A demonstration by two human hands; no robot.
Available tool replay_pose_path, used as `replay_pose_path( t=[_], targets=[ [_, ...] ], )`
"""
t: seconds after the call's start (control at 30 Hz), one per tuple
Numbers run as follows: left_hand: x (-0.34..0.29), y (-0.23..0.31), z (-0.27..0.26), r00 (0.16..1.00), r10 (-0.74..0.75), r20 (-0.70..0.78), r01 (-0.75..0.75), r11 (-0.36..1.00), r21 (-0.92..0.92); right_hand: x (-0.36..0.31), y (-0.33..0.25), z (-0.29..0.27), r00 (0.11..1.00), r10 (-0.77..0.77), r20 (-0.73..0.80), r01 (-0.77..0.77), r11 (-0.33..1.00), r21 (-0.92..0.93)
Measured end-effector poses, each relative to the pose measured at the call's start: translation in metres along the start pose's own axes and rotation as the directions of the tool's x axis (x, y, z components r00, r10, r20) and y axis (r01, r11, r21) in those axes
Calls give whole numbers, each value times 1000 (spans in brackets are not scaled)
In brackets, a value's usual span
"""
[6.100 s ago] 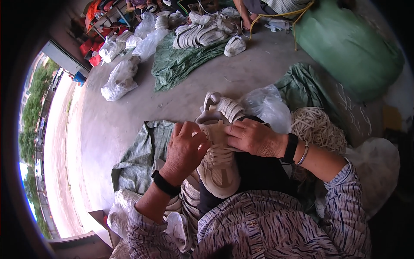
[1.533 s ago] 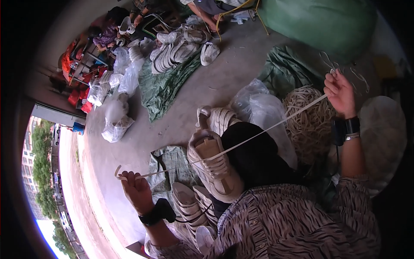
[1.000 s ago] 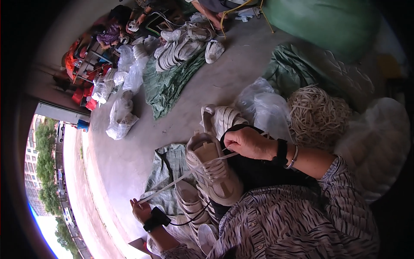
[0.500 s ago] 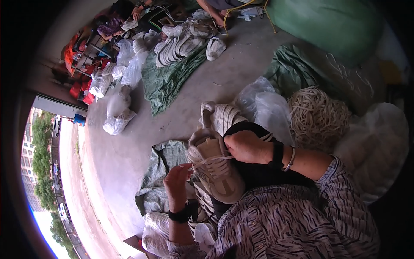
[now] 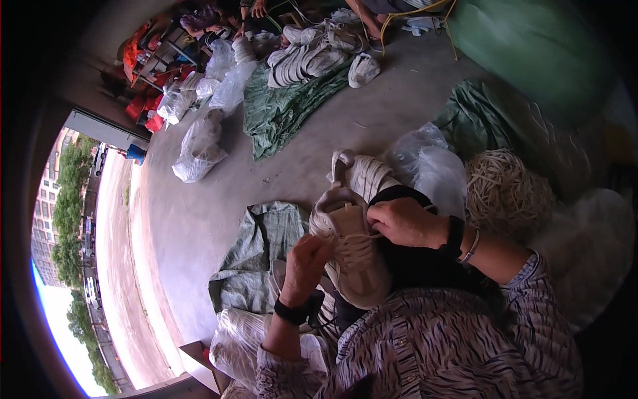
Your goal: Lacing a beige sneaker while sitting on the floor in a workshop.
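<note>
A beige sneaker (image 5: 362, 276) rests on my lap, toe toward me, with a pale shoelace (image 5: 357, 251) threaded across its front. My left hand (image 5: 306, 263) is closed at the shoe's left side, its fingers pinching the lace; the fingertips are partly hidden. On the opposite side, my right hand (image 5: 405, 223) is closed by the upper eyelets, gripping the lace near the tongue (image 5: 351, 221). Just beyond the shoe, a stack of similar pale shoes (image 5: 365, 174) lies on the floor.
A heap of pale laces (image 5: 508, 189) and clear plastic bags (image 5: 432, 163) are at my right. Green woven sheeting (image 5: 256, 249) lies at my left. Farther off are shoe piles (image 5: 309, 63), a large green sack (image 5: 525, 53) and other people (image 5: 199, 21) beside a rack.
My left hand has moved in against the shoe from farther out. My right hand stays at the upper eyelets. The whole view has shifted, so the scene sits more to the right.
</note>
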State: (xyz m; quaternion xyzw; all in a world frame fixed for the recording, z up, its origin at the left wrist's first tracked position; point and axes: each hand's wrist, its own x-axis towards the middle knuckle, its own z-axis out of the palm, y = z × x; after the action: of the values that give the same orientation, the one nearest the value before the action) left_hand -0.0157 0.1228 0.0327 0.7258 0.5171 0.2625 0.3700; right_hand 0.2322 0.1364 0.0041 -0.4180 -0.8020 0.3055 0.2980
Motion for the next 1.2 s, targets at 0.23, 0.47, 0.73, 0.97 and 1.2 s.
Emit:
replay_pose_path(
  t=[0.23, 0.47, 0.73, 0.97, 1.2],
  targets=[
    [14, 11, -4, 978, -193, 79, 200, 975, -96, 3, 3, -9, 993, -110, 43, 116, 976, -183],
    [20, 26, 4, 979, 200, 28, -178, 794, 582, 11, 3, -13, 910, -414, -36, 385, 873, -299],
    [43, 38, -20, 874, 367, 318, -467, 814, 346, 19, -3, -13, 863, -407, 298, 501, 624, -600],
    [45, 39, -24, 771, 328, 546, -632, 505, 588, 36, -12, -13, 899, -71, 432, 247, 896, -368],
    [48, 6, -4, 926, 221, 305, -327, 875, 357, 27, -16, 2, 958, -171, 231, 232, 934, -272]
  ],
)
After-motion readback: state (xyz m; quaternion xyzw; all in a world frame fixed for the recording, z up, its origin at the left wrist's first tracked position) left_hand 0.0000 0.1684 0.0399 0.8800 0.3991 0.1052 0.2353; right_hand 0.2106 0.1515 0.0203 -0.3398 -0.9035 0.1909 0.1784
